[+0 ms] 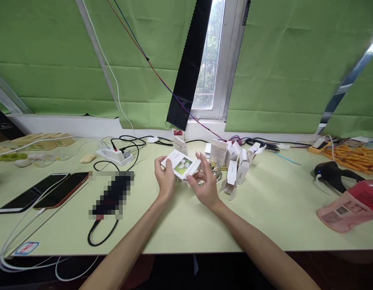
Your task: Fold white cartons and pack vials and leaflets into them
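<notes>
A small white carton (182,164) with a green flower picture is held tilted above the middle of the table. My left hand (165,176) is closed around its left end. My right hand (205,182) grips the right end, thumb at the lower edge and fingers behind it. Just right of that hand lie some small gold and metal pieces (217,172), partly hidden. Several white cartons, some with open flaps (231,177), stand close together beyond them. Behind the held carton is another small white box (180,145).
At left lie a black tablet (32,193), a phone (63,190) and a blurred-out dark device (113,195) among cables. A white power strip (113,155) sits behind them. At right are a black scanner-like device (328,173), a pink bottle (346,205) and a pile of orange pieces (352,159).
</notes>
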`<state>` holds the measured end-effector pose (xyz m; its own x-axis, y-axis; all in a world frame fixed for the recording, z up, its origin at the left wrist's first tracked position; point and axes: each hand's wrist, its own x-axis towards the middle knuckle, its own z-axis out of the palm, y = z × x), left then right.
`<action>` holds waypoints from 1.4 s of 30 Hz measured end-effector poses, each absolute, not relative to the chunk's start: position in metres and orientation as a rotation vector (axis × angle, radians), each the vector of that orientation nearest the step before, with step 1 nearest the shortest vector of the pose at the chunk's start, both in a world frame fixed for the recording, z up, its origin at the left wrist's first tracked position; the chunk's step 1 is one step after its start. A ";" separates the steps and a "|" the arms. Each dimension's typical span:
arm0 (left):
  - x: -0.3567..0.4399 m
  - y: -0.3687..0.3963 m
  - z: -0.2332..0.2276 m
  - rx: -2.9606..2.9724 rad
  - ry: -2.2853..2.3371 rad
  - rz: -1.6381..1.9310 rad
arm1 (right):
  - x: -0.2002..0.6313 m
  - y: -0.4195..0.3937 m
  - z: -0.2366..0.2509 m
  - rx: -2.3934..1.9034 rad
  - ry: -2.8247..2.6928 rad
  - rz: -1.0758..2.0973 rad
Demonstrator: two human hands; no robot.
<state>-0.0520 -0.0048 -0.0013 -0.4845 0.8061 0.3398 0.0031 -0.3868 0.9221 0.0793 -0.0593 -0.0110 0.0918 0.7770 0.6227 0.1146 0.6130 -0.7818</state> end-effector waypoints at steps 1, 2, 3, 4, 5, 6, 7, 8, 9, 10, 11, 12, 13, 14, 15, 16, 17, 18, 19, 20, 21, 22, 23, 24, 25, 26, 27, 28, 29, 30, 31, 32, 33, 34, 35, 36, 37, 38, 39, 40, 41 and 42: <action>-0.052 -0.006 -0.001 1.158 1.274 1.910 | 0.079 -0.059 -0.011 -0.819 -1.421 0.590; -0.052 -0.006 0.000 1.176 1.266 1.896 | 0.079 -0.059 -0.011 -0.827 -1.422 0.598; -0.051 -0.007 0.000 1.188 1.260 1.881 | 0.079 -0.059 -0.011 -0.838 -1.420 0.605; -0.051 -0.007 0.000 1.197 1.253 1.865 | 0.079 -0.059 -0.011 -0.851 -1.414 0.612; -0.051 -0.008 0.000 1.207 1.244 1.849 | 0.079 -0.058 -0.011 -0.862 -1.406 0.620; -0.050 -0.008 0.000 1.220 1.234 1.835 | 0.079 -0.058 -0.011 -0.872 -1.395 0.626; -0.050 -0.009 0.000 1.239 1.223 1.822 | 0.079 -0.058 -0.011 -0.877 -1.385 0.629; -0.049 -0.010 0.001 1.261 1.210 1.810 | 0.079 -0.058 -0.010 -0.879 -1.376 0.630; -0.048 -0.011 0.001 1.287 1.197 1.800 | 0.079 -0.058 -0.010 -0.879 -1.369 0.628; -0.047 -0.012 0.002 1.314 1.185 1.790 | 0.079 -0.058 -0.009 -0.878 -1.364 0.623; -0.046 -0.013 0.003 1.339 1.174 1.778 | 0.079 -0.057 -0.009 -0.878 -1.360 0.618; -0.045 -0.015 0.003 1.363 1.163 1.765 | 0.079 -0.057 -0.009 -0.878 -1.357 0.613; -0.045 -0.015 0.004 1.385 1.149 1.751 | 0.079 -0.057 -0.009 -0.880 -1.355 0.609; -0.044 -0.016 0.003 1.406 1.133 1.737 | 0.079 -0.056 -0.009 -0.884 -1.353 0.603; -0.044 -0.016 0.003 1.425 1.117 1.724 | 0.079 -0.056 -0.009 -0.891 -1.351 0.596; -0.044 -0.016 0.002 1.442 1.100 1.710 | 0.079 -0.055 -0.010 -0.901 -1.349 0.590; -0.044 -0.016 0.001 1.455 1.084 1.693 | 0.079 -0.055 -0.010 -0.911 -1.345 0.585; -0.044 -0.015 -0.001 1.464 1.068 1.675 | 0.080 -0.054 -0.010 -0.921 -1.341 0.581; -0.045 -0.014 -0.002 1.471 1.054 1.655 | 0.080 -0.054 -0.011 -0.931 -1.338 0.580; -0.045 -0.014 -0.004 1.476 1.036 1.636 | 0.080 -0.054 -0.011 -0.938 -1.337 0.578; -0.046 -0.013 -0.005 1.480 1.018 1.622 | 0.080 -0.053 -0.011 -0.943 -1.339 0.573; -0.046 -0.013 -0.006 1.484 1.002 1.611 | 0.080 -0.053 -0.011 -0.948 -1.340 0.567; -0.046 -0.013 -0.006 1.491 0.989 1.605 | 0.080 -0.053 -0.012 -0.953 -1.343 0.561; -0.046 -0.013 -0.006 1.499 0.982 1.604 | 0.080 -0.053 -0.012 -0.957 -1.346 0.556; -0.046 -0.014 -0.006 1.508 0.976 1.606 | 0.080 -0.053 -0.012 -0.959 -1.347 0.553; -0.045 -0.014 -0.005 1.519 0.972 1.609 | 0.080 -0.052 -0.012 -0.960 -1.347 0.553; -0.045 -0.015 -0.004 1.529 0.967 1.614 | 0.080 -0.052 -0.012 -0.961 -1.347 0.554; -0.044 -0.016 -0.003 1.539 0.962 1.620 | 0.080 -0.052 -0.012 -0.963 -1.347 0.553; -0.044 -0.017 -0.002 1.545 0.958 1.623 | 0.080 -0.052 -0.012 -0.967 -1.347 0.550; -0.044 -0.017 -0.002 1.547 0.955 1.620 | 0.081 -0.052 -0.012 -0.972 -1.349 0.544; -0.043 -0.017 -0.001 1.545 0.956 1.612 | 0.081 -0.052 -0.013 -0.978 -1.351 0.536; -0.043 -0.018 -0.001 1.539 0.959 1.604 | 0.081 -0.051 -0.013 -0.985 -1.355 0.526; -0.043 -0.018 -0.001 1.531 0.962 1.596 | 0.081 -0.051 -0.013 -0.992 -1.358 0.516; -0.043 -0.018 -0.001 1.525 0.963 1.589 | 0.081 -0.051 -0.013 -0.998 -1.361 0.507; -0.043 -0.018 -0.001 1.520 0.961 1.586 | 0.081 -0.050 -0.014 -1.005 -1.363 0.500; -0.043 -0.018 -0.001 1.517 0.958 1.589 | 0.081 -0.050 -0.014 -1.012 -1.364 0.494; -0.043 -0.018 -0.001 1.517 0.954 1.594 | 0.081 -0.050 -0.014 -1.018 -1.365 0.490; -0.043 -0.017 -0.002 1.516 0.952 1.601 | 0.081 -0.050 -0.014 -1.021 -1.367 0.487; -0.043 -0.017 -0.002 1.513 0.954 1.607 | 0.081 -0.050 -0.014 -1.023 -1.370 0.482; -0.043 -0.016 -0.002 1.508 0.962 1.610 | 0.081 -0.050 -0.014 -1.024 -1.371 0.476; -0.043 -0.016 -0.003 1.502 0.971 1.608 | 0.081 -0.050 -0.014 -1.025 -1.372 0.468; -0.043 -0.016 -0.003 1.492 0.980 1.603 | 0.081 -0.050 -0.014 -1.026 -1.371 0.459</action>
<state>-0.0431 -0.0155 -0.0032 -0.0648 0.8929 0.4456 -0.0104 -0.4471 0.8944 0.0814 -0.0497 -0.0141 0.2013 0.7907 0.5782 0.2838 0.5178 -0.8070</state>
